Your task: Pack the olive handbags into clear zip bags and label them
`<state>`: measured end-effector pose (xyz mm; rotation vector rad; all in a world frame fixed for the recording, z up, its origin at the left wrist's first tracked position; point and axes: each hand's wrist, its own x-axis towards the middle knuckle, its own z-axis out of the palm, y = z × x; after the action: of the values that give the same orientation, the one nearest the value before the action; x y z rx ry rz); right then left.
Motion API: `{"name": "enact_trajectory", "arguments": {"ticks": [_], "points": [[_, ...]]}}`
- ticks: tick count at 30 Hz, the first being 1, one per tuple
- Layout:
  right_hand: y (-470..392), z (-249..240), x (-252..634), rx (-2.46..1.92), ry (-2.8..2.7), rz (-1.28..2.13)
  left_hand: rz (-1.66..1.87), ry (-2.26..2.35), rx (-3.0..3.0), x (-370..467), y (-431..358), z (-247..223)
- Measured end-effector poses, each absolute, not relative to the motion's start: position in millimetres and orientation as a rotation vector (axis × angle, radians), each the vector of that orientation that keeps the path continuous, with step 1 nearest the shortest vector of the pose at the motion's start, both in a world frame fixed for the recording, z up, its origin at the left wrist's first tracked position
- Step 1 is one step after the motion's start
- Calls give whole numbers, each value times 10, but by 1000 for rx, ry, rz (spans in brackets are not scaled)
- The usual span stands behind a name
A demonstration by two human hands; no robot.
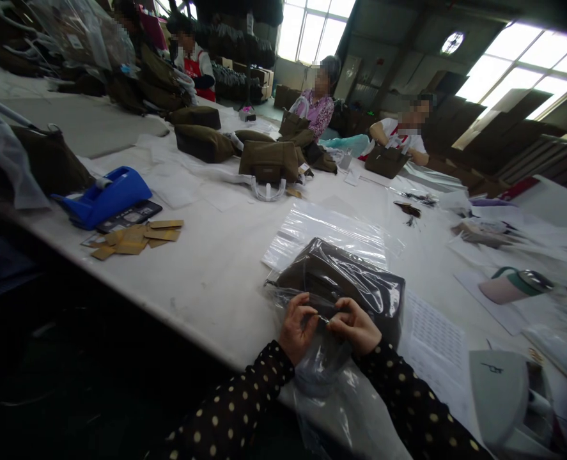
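Observation:
A dark brown bag (355, 275) lies on the white table inside a clear plastic bag (328, 383), whose loose end hangs over the near table edge. My left hand (298, 327) and my right hand (355, 324) meet over the near side of the brown bag, fingertips a little apart. Each hand pinches thumb against fingers on a small, thin, shiny piece at the plastic, too small to make out. Under the brown bag's far side lies a stack of flat clear plastic bags (331, 233).
Left are a blue tape dispenser (108, 195) and brown cards (137, 239). At right lie a printed sheet (436, 332), a pink cup (516, 285) and a grey dispenser (504, 396). Brown handbags (268, 160) stand farther back, with several people across the table.

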<state>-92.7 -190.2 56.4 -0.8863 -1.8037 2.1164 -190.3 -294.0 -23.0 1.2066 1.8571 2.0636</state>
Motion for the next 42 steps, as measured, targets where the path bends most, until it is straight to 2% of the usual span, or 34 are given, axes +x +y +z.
{"name": "enact_trajectory", "arguments": {"ticks": [5, 12, 15, 17, 20, 22, 26, 32, 34, 36, 39, 42], "points": [[-1768, 805, -941, -728, -2273, 2004, 1926, 1928, 1333, -1896, -2894, -256], [-1473, 1383, -942, -546, -2327, 2015, 1693, 2038, 1428, -1843, -2826, -261], [-1480, 1439, -1152, -454, -2515, 1922, 1716, 2034, 1377, -1824, -2824, -286], [-1525, 1357, -1360, -435, -2872, 1585, 1745, 2022, 1354, -1822, -2827, -304], [-1585, 1150, -1652, -612, -3389, 517, 1767, 2023, 1340, -1836, -2832, -314], [-1596, 1031, -1770, -763, -3452, 60, 1729, 2034, 1387, -1850, -2836, -309], [-1517, 987, -1808, -889, -3418, -112, 1552, 2096, 1573, -1857, -2822, -318], [-994, 1299, -1402, -1124, -3200, -251, 1435, 2175, 1709, -1839, -2740, -318], [-829, 1339, -1027, -901, -3058, -199, 1446, 2197, 1693, -1857, -2782, -234], [-778, 1264, -509, -445, -2933, -134, 1533, 2229, 1619, -1873, -2936, -117], [-932, 920, 388, 109, -2849, -158, 1644, 2043, 1724, -1829, -3369, 21], [-1219, 440, 1092, 323, -2839, -182, 1387, 1627, 2017, -1681, -3824, 24]]}}
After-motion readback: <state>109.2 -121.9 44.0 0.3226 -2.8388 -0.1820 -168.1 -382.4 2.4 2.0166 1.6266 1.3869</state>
